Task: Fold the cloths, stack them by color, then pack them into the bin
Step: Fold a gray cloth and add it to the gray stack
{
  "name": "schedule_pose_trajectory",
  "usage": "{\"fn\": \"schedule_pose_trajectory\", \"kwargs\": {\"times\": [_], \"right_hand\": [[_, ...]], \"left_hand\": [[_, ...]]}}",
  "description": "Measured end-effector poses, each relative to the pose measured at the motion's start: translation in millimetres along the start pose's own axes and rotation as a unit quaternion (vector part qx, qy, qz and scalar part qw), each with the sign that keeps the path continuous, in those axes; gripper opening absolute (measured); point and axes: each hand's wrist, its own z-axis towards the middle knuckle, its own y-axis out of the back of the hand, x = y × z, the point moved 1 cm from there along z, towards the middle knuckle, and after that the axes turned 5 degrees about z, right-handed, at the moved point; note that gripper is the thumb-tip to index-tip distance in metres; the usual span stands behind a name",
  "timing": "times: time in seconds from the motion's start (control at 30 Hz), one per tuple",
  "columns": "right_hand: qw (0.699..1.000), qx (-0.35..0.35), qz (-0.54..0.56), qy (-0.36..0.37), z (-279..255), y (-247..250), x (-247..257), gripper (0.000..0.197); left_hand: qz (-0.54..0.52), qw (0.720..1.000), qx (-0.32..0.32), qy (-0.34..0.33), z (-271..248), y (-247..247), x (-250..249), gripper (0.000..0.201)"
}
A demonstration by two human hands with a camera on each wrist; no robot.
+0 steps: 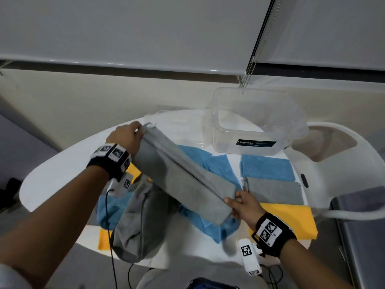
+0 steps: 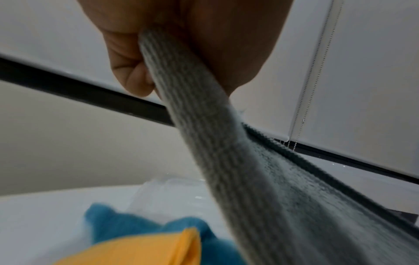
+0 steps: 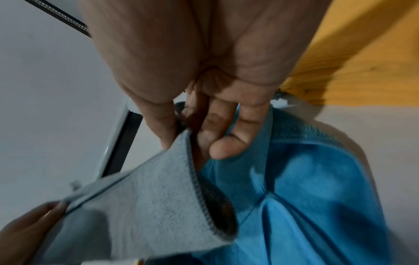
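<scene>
Your left hand (image 1: 127, 137) and right hand (image 1: 242, 206) each pinch an end of the grey cloth (image 1: 183, 176), stretched above the surface (image 1: 62, 163) at centre. Keep it taut, edges matched, then lay it on the grey stack (image 1: 275, 191) at 3 o'clock.

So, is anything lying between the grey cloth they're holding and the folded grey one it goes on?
Nothing visible. The held grey cloth hangs between both hands; the folded grey one lies bare just past the right hand.
</scene>
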Motion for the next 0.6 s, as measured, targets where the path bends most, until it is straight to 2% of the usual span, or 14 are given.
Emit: {"fn": "schedule_pose_trajectory", "kwargs": {"times": [0.07,0.13,0.17,0.27,0.33,0.4,0.43,0.5,0.6], "right_hand": [[1.000,0.021,0.021,-0.008,-8.1,-5.2,-3.9,0.022],[0.998,0.038,0.036,-0.034,-16.3,-8.0,-12.0,0.045],[0.997,0.048,0.031,-0.058,-20.8,-9.6,-14.8,0.048],[0.984,0.112,-0.068,-0.122,-29.0,-7.8,-21.2,0.031],[0.956,0.170,-0.195,-0.141,-31.5,-1.2,-19.7,0.030],[0.938,0.180,-0.259,-0.145,-30.9,7.1,-14.2,0.024],[0.937,0.169,-0.272,-0.138,-29.6,11.1,-9.9,0.021],[0.942,0.116,-0.304,-0.078,-23.1,18.6,-0.6,0.018],[0.934,-0.018,-0.353,0.054,-2.7,27.6,10.2,0.011]], "left_hand": [[0.000,0.999,-0.023,-0.023,22.0,9.3,-18.6,0.031],[0.012,0.999,-0.013,-0.033,40.3,6.3,-37.5,0.034],[0.032,0.999,0.002,-0.034,45.9,1.3,-45.9,0.037],[0.094,0.990,0.098,-0.033,46.3,-22.2,-68.2,0.052],[0.095,0.987,0.129,-0.024,33.3,-38.8,-78.5,0.048],[0.082,0.987,0.134,-0.020,13.4,-52.4,-82.9,0.040],[0.070,0.989,0.132,-0.023,1.5,-58.9,-82.9,0.037],[0.017,0.990,0.134,-0.025,-24.8,-71.3,-79.1,0.028],[-0.065,0.980,0.183,-0.040,-65.8,-87.8,-76.4,0.020]]}}
